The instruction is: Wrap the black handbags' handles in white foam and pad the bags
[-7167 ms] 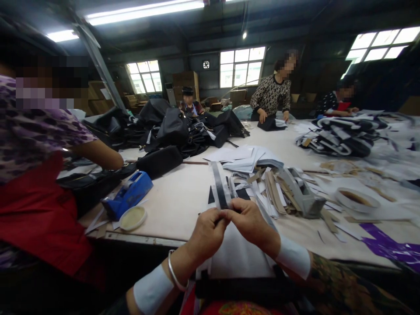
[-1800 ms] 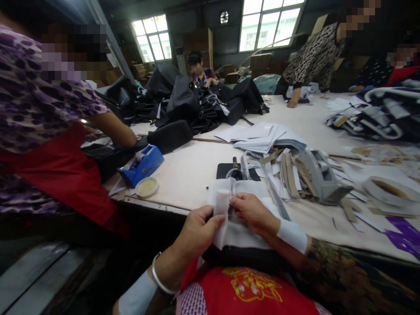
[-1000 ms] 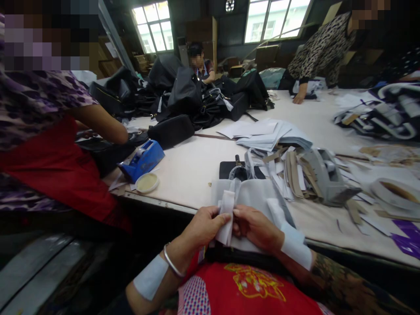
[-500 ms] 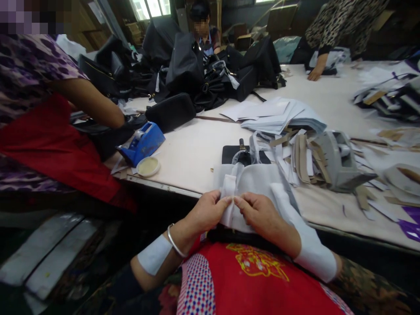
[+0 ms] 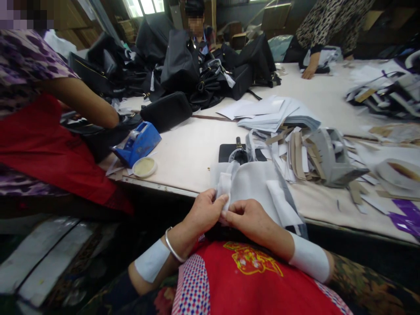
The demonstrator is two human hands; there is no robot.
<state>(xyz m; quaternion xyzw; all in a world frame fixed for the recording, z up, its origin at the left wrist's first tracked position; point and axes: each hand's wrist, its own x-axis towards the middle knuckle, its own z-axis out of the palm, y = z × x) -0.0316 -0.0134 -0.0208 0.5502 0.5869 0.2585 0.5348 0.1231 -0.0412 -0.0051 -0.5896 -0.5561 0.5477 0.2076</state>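
At the table's front edge lies a black bag (image 5: 225,152), most of it covered by pale translucent wrapping sheet (image 5: 254,177). A narrow white wrapped strip (image 5: 224,183) runs up the left side of the sheet. My left hand (image 5: 206,210) pinches this strip between thumb and fingers. Just to the right, my right hand (image 5: 249,218) is closed at the strip's lower end, thumb and forefinger together, close to the left thumb. A second white wrapped strip (image 5: 282,203) lies on the right part of the sheet. The lower part of the bag is hidden behind my hands.
A blue tape dispenser (image 5: 138,144) and a round dish (image 5: 145,167) stand at left. To the right are paper scraps (image 5: 297,157) and a grey tape dispenser (image 5: 334,153). Paper sheets (image 5: 272,111) and piled black bags (image 5: 180,61) lie behind. A co-worker's arm (image 5: 85,103) is at left.
My right hand has moved slightly down and left along the strip, its fingers now lower than the left thumb. The whole view has shifted a little.
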